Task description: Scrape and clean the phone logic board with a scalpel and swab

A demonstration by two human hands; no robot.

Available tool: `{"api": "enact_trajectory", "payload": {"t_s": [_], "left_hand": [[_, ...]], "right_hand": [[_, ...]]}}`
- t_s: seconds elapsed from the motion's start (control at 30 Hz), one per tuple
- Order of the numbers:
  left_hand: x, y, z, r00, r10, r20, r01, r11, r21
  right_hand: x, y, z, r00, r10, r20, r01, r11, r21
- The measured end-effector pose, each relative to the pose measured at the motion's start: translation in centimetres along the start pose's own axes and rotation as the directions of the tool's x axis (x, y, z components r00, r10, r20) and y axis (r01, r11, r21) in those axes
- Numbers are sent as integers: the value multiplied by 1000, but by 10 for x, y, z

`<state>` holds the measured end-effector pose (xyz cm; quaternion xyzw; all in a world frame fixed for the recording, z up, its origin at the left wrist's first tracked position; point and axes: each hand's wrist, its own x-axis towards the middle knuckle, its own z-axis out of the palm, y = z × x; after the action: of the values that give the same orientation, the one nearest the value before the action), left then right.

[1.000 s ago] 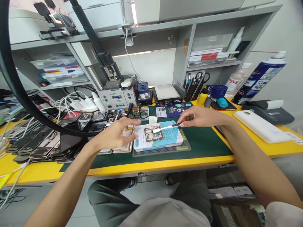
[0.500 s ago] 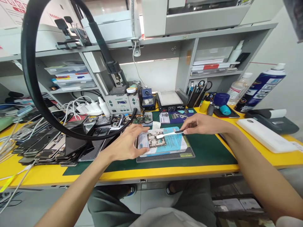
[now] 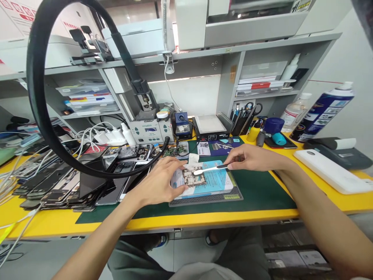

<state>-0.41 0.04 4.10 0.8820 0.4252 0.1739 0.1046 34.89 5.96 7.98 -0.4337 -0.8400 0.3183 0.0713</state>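
A phone circuit board (image 3: pixel 192 179) lies on a flat blue-and-white box (image 3: pixel 217 181) in the middle of the bench. My left hand (image 3: pixel 159 179) reaches over the box's left end, its thumb and fingertips against the board's left corners. Between the thumb and fingers of my right hand (image 3: pixel 244 157) is a toothbrush (image 3: pixel 211 168) with a white head and a black handle. The brush head rests on or just above the board; I cannot tell which. Under the box is a grey perforated pad (image 3: pixel 204 200) on a green mat (image 3: pixel 259 190).
Stacked phone parts (image 3: pixel 58 186) and white cables crowd the left side. A thick black hose (image 3: pixel 37 77) loops up in front of the shelves. Behind the box stand a rework station (image 3: pixel 150 131) and a heating plate (image 3: pixel 211 128). Bottles, a spray can (image 3: pixel 320 112) and a white power bank (image 3: pixel 332 171) occupy the right.
My left thumb and fingers have shifted inward from the box's edge to the board. The toothbrush head has moved slightly over the board. The whole view has shifted a little.
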Motion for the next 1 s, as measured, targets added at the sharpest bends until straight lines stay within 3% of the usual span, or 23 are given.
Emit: {"api": "enact_trajectory", "payload": {"t_s": [0.17, 0.4, 0.63, 0.83, 1.0], "left_hand": [[1, 0, -1, 1000, 14, 13, -14, 1000, 21], [2, -1, 2, 999, 39, 27, -41, 998, 54], [3, 2, -2, 997, 58, 46, -62, 995, 81], [5, 6, -4, 995, 77, 59, -83, 989, 118], [6, 13, -8, 993, 85, 79, -97, 983, 153]], "right_hand": [[0, 6, -5, 999, 24, -26, -24, 1000, 13], [9, -3, 9, 1000, -2, -6, 2, 999, 49], [-1, 1, -3, 999, 34, 14, -35, 998, 48], [7, -6, 9, 1000, 2, 25, -4, 998, 62], [-3, -4, -3, 998, 16, 54, -19, 999, 44]]}}
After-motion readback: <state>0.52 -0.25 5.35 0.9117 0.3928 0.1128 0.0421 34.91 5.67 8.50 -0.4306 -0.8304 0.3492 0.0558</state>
